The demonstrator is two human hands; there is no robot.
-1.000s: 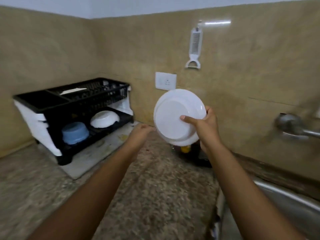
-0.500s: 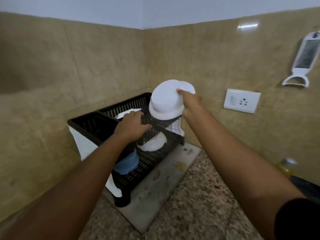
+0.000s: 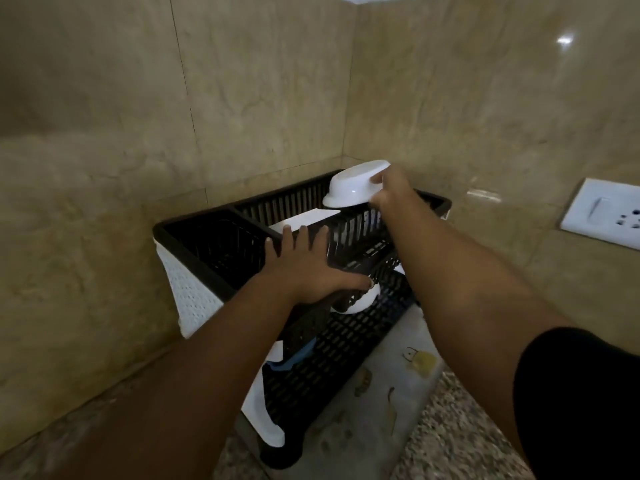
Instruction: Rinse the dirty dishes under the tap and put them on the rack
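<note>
A black two-tier dish rack (image 3: 221, 244) with white sides stands in the wall corner. My right hand (image 3: 389, 190) grips a white bowl (image 3: 353, 185), turned upside down and tilted, over the far right of the rack's top tier. My left hand (image 3: 308, 265) rests flat on the front rim of the top tier, fingers spread, thumb hooked under the rim. A white flat dish (image 3: 301, 218) lies in the top tier. On the lower tier sit another white bowl (image 3: 360, 301) and a blue bowl (image 3: 294, 358), both mostly hidden by the rack and my arm.
The rack stands on a pale printed mat (image 3: 374, 393) over a speckled granite counter (image 3: 450, 434). Beige tiled walls close in behind and to the left. A white switch socket (image 3: 602, 216) is on the right wall.
My right hand has lowered the white bowl from above the rack to its top tier's far right. My left hand has opened flat on the front rim. The view has moved closer.
</note>
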